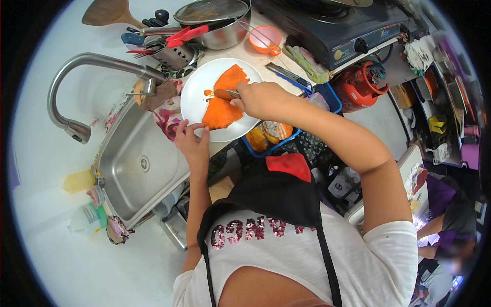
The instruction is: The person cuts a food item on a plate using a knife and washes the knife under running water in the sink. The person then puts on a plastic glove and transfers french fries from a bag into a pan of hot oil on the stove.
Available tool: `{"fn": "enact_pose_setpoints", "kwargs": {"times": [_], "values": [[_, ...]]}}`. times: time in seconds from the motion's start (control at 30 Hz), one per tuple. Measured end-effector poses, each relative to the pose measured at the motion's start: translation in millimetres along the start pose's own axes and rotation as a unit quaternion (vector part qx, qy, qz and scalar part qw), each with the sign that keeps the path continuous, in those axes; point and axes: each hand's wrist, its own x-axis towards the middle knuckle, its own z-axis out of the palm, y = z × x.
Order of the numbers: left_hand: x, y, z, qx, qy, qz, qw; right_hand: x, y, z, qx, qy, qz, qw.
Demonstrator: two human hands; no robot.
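The white T-shirt's (pixel 365 261) short sleeves end well back from the bare left hand (pixel 194 145) and right hand (pixel 262 100). Pink sequin letters (pixel 235 232) cross its chest, partly under a black apron (pixel 266 192) with straps (pixel 328 261) and, nearer the hands, a red patch (pixel 289 167).

Plate (pixel 193 98): on counter (pixel 253 60), sink (pixel 138 138) to its left, stove (pixel 307 36) to its right and farther back. Food pieces (pixel 221 115), two: on plate, one behind the other. Faucet (pixel 97 57): at sink's far end. Pot (pixel 225 39): behind plate. Utensil holder (pixel 174 57): left of pot. Bowl (pixel 266 36): right of pot. Box cutter (pixel 287 74): right of plate. Gas cylinder (pixel 355 87): lower than stove.
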Motion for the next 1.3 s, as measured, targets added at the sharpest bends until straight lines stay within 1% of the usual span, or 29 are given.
{"fn": "enact_pose_setpoints", "kwargs": {"times": [0.13,0.23,0.33,0.53,0.63,0.83,1.3], "values": [[0.5,0.3,0.0,-0.012,-0.002,-0.004,1.0,6.0,-1.4,2.9,0.0,0.003,0.003,1.0],[-0.3,2.0,1.2,-0.018,0.003,-0.016,1.0,13.9,-0.5,4.2,0.008,-0.018,0.021,1.0],[0.9,6.0,-1.0,-0.033,-0.001,-0.035,0.999,21.7,-2.8,7.7,-0.008,-0.018,0.023,1.0],[5.5,1.7,1.8,-0.037,0.01,-0.036,0.999,38.8,-10.0,5.2,-0.006,-0.051,0.041,0.998],[8.8,2.4,0.4,-0.039,0.015,-0.047,0.998,47.2,-12.4,7.4,-0.006,-0.05,0.057,0.997],[12.1,-6.6,2.3,-0.049,0.019,-0.055,0.997,53.1,-11.8,12.8,0.013,-0.035,0.045,0.998],[12.9,-5.2,4.2,-0.053,0.027,-0.053,0.997,55.8,-13.2,16.6,-0.008,-0.019,0.048,0.999]]}}
